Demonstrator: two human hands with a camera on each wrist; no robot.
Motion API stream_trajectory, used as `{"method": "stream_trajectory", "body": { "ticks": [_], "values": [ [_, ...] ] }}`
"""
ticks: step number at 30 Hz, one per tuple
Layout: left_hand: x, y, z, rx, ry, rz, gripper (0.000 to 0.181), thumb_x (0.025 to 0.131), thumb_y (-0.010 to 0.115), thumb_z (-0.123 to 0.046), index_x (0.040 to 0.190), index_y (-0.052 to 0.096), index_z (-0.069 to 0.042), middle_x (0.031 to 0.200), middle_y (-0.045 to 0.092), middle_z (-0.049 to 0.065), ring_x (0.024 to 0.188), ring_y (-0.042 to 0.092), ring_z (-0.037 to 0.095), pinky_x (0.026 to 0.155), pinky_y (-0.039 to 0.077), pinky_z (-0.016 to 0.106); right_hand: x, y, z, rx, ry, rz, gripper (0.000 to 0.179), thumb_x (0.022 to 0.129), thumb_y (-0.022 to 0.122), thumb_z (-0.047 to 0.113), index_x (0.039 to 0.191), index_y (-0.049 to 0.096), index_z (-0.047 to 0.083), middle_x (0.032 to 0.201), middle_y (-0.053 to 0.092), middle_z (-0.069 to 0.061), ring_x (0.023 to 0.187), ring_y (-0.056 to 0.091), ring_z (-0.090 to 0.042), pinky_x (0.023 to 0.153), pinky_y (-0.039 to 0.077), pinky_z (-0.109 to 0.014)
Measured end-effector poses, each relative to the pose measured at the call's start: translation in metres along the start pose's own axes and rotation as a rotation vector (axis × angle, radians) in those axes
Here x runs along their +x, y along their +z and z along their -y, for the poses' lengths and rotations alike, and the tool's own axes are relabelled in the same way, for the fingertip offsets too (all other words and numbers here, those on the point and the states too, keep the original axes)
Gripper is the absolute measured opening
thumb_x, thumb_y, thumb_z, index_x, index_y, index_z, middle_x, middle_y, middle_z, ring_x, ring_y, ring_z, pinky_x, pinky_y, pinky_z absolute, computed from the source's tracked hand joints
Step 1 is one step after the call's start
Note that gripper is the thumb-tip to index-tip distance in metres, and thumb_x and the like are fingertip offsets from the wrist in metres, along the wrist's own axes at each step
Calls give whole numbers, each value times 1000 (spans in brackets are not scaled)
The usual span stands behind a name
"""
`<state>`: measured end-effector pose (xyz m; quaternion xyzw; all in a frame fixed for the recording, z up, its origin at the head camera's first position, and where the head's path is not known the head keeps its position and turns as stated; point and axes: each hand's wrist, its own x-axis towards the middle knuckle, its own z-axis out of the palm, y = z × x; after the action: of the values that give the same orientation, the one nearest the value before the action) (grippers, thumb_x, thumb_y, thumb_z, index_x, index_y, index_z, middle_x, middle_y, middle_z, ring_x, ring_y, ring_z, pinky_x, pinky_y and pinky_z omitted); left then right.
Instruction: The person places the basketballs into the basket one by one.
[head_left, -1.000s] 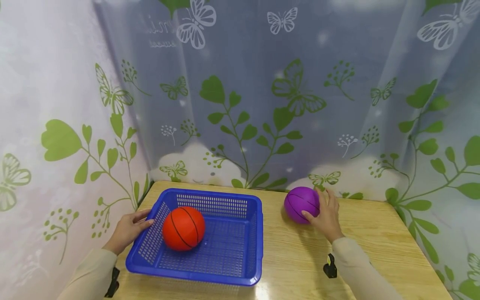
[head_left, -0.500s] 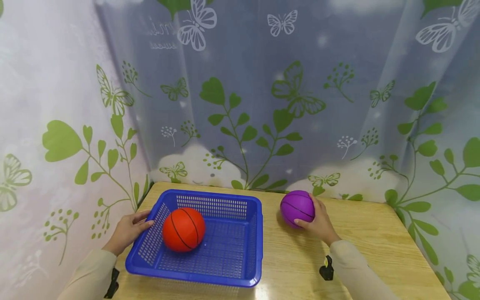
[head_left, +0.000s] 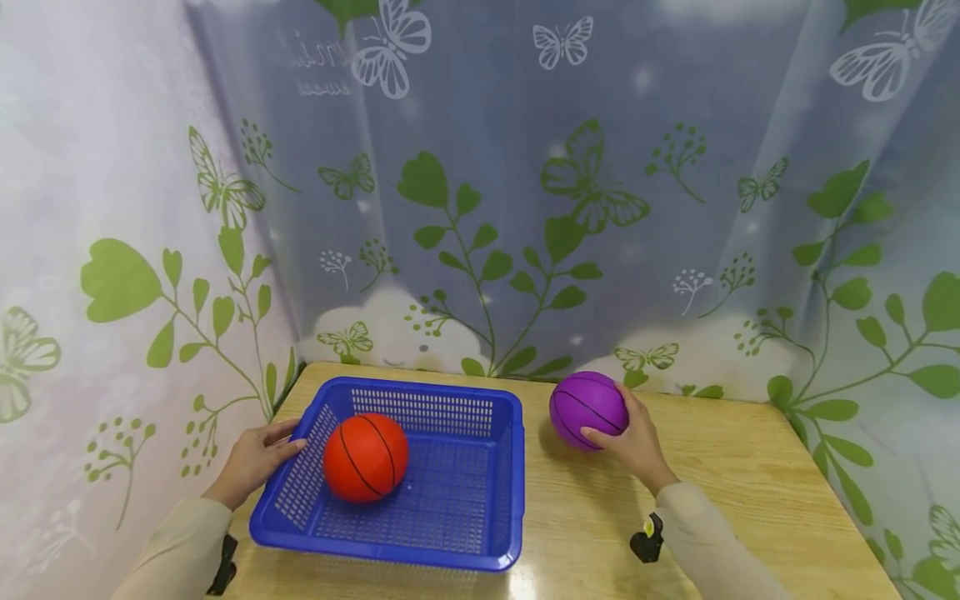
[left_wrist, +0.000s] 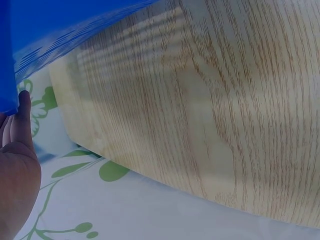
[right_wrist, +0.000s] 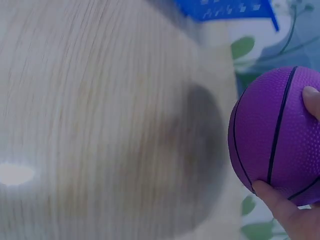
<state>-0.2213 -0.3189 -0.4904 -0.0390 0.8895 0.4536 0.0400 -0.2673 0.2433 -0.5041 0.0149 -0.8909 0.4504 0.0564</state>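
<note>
A purple toy basketball [head_left: 585, 408] with black lines is in my right hand [head_left: 637, 442], right of the basket. The thumb and fingers grip it from its right side. In the right wrist view, the purple ball [right_wrist: 275, 135] appears raised, its shadow lying apart on the table. My left hand [head_left: 255, 462] holds the left rim of a blue plastic basket [head_left: 386, 553]. The left wrist view shows that hand [left_wrist: 20, 165] at the basket's edge [left_wrist: 7, 60], its grip partly cut off. Inside the basket, toward the left, sits a red-orange toy basketball [head_left: 366, 458].
Both things are over a light wood-grain table [head_left: 735, 483]. A patterned curtain [head_left: 480, 208] with leaves and butterflies hangs along the table's back and sides. Wood surface lies between the basket's right wall and the purple ball.
My right hand has closed its fingers round the purple ball and moved it left, a little up in the last half second. The left hand, basket and red-orange ball have stayed put.
</note>
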Motion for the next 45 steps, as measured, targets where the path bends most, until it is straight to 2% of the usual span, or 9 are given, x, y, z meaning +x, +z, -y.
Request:
{"method": "stream_trajectory", "body": {
  "ticks": [10, 15, 22, 27, 33, 39, 45],
  "values": [
    [2, 1, -2, 9, 13, 8, 58, 94, 62, -23, 140, 42, 7, 139, 44, 29, 122, 50, 43, 91, 52, 42, -11, 8, 51, 119, -117, -11, 97, 72, 85, 29, 151, 28, 20, 143, 36, -19, 122, 48, -40, 91, 51, -54],
    [1, 1, -3, 27, 23, 13, 59, 95, 62, -24, 140, 41, 8, 139, 43, 31, 123, 49, 44, 93, 50, 45, -20, 16, 76, 194, -137, 21, 95, 73, 85, 28, 150, 30, 25, 146, 36, -14, 120, 49, -39, 84, 55, -49],
    [-1, 1, -2, 34, 30, 6, 60, 94, 62, -25, 139, 42, 8, 138, 43, 30, 123, 49, 43, 93, 50, 43, -33, 40, 101, 234, -185, 97, 93, 71, 86, 27, 148, 33, 30, 143, 39, -10, 118, 50, -37, 78, 58, -43],
    [-3, 0, 1, 45, 21, -2, 60, 94, 62, -27, 140, 42, 7, 137, 44, 30, 122, 50, 43, 92, 51, 43, -41, 63, 111, 284, -248, 161, 93, 70, 87, 23, 147, 36, 27, 146, 38, -8, 123, 48, -35, 80, 57, -44],
    [-3, 1, 2, 19, 8, 8, 60, 95, 62, -26, 140, 42, 7, 139, 43, 30, 122, 51, 42, 87, 54, 37, -48, 84, 116, 179, -318, 202, 93, 68, 87, 33, 146, 38, 27, 145, 41, -8, 121, 51, -33, 88, 52, -47],
    [0, 0, 0, 45, -2, 8, 61, 95, 62, -29, 141, 41, 6, 139, 43, 31, 120, 53, 43, 88, 54, 40, -49, 98, 119, 34, -383, 289, 94, 69, 84, 43, 147, 36, 26, 145, 40, -9, 117, 55, -31, 89, 52, -44],
    [1, 0, 2, 33, -2, 9, 62, 94, 62, -28, 141, 41, 7, 139, 43, 30, 122, 51, 42, 89, 53, 38, -51, 111, 124, -58, -385, 371, 95, 70, 84, 43, 149, 34, 24, 145, 39, -8, 118, 54, -29, 91, 51, -45]
  ]
}}
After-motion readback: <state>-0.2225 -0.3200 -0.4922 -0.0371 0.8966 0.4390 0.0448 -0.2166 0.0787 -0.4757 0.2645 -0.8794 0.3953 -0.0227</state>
